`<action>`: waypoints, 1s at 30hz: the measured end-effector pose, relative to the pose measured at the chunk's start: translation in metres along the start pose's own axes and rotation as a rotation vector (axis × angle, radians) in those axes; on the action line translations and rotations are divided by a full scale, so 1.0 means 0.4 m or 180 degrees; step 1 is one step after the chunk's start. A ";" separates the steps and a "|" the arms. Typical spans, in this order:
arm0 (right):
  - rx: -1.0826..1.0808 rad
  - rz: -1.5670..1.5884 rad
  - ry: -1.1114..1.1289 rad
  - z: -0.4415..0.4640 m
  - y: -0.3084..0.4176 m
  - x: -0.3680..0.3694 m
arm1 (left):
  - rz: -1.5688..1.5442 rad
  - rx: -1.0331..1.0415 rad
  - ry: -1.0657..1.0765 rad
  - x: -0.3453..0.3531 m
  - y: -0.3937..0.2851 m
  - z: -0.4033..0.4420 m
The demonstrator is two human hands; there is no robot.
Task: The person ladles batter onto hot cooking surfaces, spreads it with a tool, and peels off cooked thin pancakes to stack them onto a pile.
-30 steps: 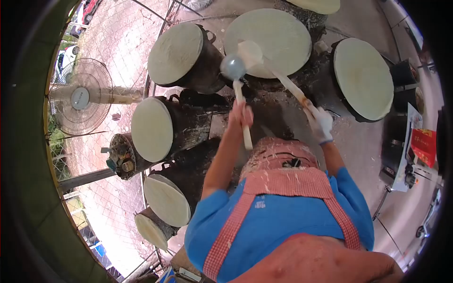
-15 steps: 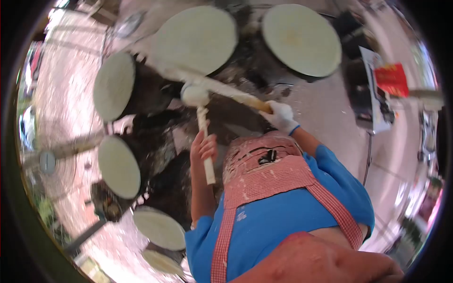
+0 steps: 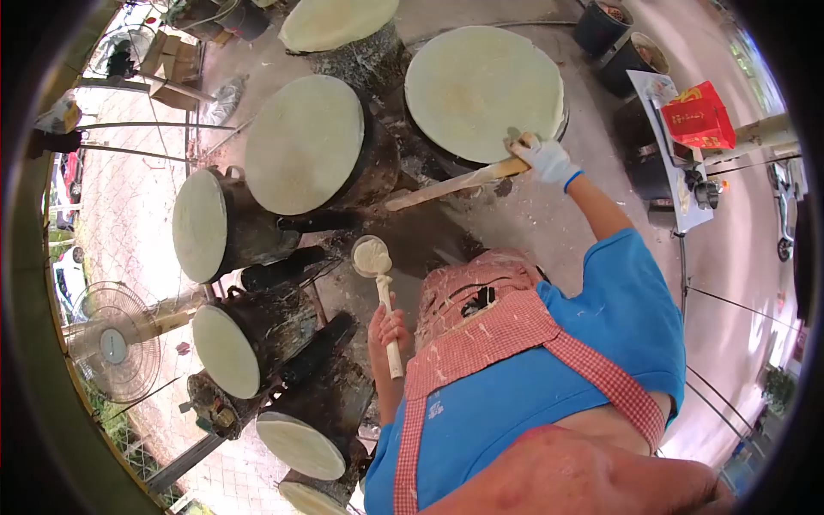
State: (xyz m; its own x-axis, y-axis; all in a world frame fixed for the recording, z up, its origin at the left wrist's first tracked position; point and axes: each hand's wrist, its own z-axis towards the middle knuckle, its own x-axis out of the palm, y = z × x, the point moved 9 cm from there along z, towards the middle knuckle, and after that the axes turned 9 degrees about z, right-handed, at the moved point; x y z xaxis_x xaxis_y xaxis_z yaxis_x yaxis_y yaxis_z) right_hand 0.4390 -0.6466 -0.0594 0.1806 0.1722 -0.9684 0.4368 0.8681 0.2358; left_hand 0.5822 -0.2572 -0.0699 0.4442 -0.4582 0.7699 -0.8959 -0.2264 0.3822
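Observation:
My left hand is wrapped round the pale handle of a ladle, whose bowl holds thick whitish batter. My right hand, in a white glove with a blue cuff, grips the brown end of a long wooden spatula. The spatula slants down to the left, its far end in front of the gap between two griddles. Just beyond the right hand is the near edge of a large round griddle covered by a pale, flat sheet of batter. A second coated griddle stands to its left.
More round griddles on dark stoves curve down the left side, with black pipes between them. A fan stands far left. On the right are a small table with a red bag and dark buckets.
The view has shifted. My right hand has swung the spatula away from the ladle, up to the right griddle's near edge. My left hand still holds the ladle, now lower in view.

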 end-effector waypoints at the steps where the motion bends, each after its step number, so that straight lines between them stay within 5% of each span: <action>1: 0.0061 -0.0141 0.0498 0.008 -0.006 0.030 | 0.0017 0.0032 -0.0010 0.004 -0.006 -0.015; 6: -0.0448 -0.0281 0.0937 0.029 -0.009 0.042 | -0.0048 0.0192 0.0071 0.029 -0.016 -0.023; 8: -0.0646 -0.0288 0.0474 0.024 0.007 0.024 | -0.0037 0.0223 0.0072 0.031 -0.014 -0.028; 14: -0.0324 -0.0129 0.0421 0.031 0.031 0.033 | 0.0051 0.0228 0.0052 0.010 -0.013 -0.017; 21: -0.0732 -0.0276 0.0909 0.090 0.022 0.054 | -0.0187 0.0357 0.0182 0.027 0.030 -0.010; 26: -0.0186 0.0182 0.0041 0.142 -0.038 -0.068 | -0.0176 0.0487 0.0173 0.005 0.020 -0.012; 30: -0.0365 0.0031 0.0119 0.127 -0.010 -0.054 | -0.0101 0.0340 0.0234 -0.026 -0.009 -0.020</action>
State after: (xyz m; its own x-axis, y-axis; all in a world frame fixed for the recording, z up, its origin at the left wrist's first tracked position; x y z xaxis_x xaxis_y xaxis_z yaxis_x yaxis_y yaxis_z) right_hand 0.4779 -0.6774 -0.0353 0.1503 0.1963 -0.9690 0.3310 0.9135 0.2364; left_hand 0.5809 -0.2447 -0.0753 0.4676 -0.3862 0.7951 -0.8747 -0.3318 0.3533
